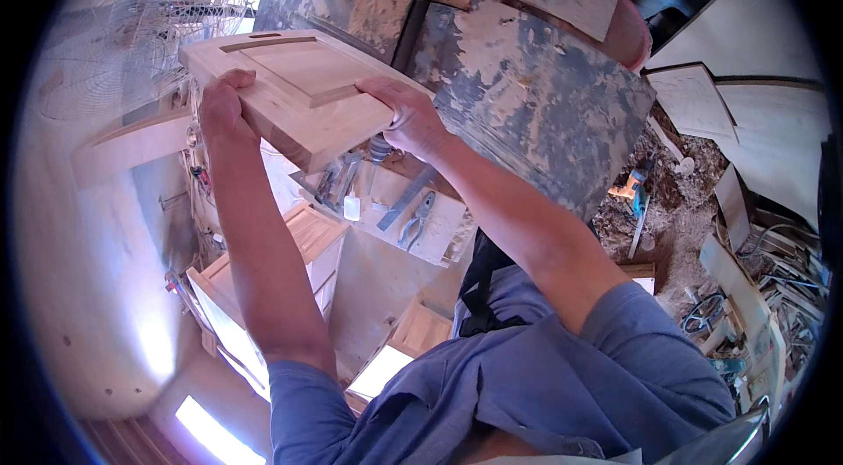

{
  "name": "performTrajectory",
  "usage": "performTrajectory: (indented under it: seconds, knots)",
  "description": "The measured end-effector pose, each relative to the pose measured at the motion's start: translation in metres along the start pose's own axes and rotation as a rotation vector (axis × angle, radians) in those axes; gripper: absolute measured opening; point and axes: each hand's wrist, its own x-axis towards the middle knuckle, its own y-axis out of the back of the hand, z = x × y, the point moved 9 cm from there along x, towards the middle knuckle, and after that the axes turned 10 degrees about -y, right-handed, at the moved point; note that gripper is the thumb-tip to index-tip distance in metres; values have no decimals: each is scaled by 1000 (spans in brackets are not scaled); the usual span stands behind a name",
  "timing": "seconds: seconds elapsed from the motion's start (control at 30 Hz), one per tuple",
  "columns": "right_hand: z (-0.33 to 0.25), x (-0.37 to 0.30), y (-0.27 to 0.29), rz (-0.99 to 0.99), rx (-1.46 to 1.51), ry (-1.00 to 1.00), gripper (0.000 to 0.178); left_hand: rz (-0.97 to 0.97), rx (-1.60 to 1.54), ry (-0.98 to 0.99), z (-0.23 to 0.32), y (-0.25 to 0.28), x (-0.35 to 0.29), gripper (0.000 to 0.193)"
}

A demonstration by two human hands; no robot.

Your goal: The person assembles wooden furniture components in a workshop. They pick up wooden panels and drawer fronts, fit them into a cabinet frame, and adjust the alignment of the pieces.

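I hold a pale wooden cabinet door (351, 118) with a recessed panel and a slot near its far left end. It is raised and tilted at the left of the dusty worktable (536, 114). My left hand (226, 107) grips its left edge, the thumb on the top face and the other fingers hidden beneath. On the opposite edge my right hand (411, 116) is closed, fingers over the face near the panel's groove. Below the door, pliers (419, 217) and a small white bottle (352, 207) lie on a tool shelf (430, 245).
A wire-cage fan (167, 17) stands at the far left. Wooden cabinet pieces (307, 232) sit low between my arms. At the right, an orange and teal power tool (632, 188) rests among shavings, with wood panels (694, 100) behind and a scrap pile (790, 289) nearer me.
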Motion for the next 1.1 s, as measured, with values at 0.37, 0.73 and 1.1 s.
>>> performTrajectory:
  seconds: [0.37, 0.73, 1.1]
  knots:
    - [-24, -163, 109, -26, -113, -16, 71, -27, -21, -46, -6, -20, -216, 64]
    - [-6, -204, 160, -11, -77, -88, 74, -11, -50, 0, -18, -53, -267, 67]
    - [-3, -183, 147, -52, -102, -68, 77, -10, -43, 30, -18, -50, -245, 72]
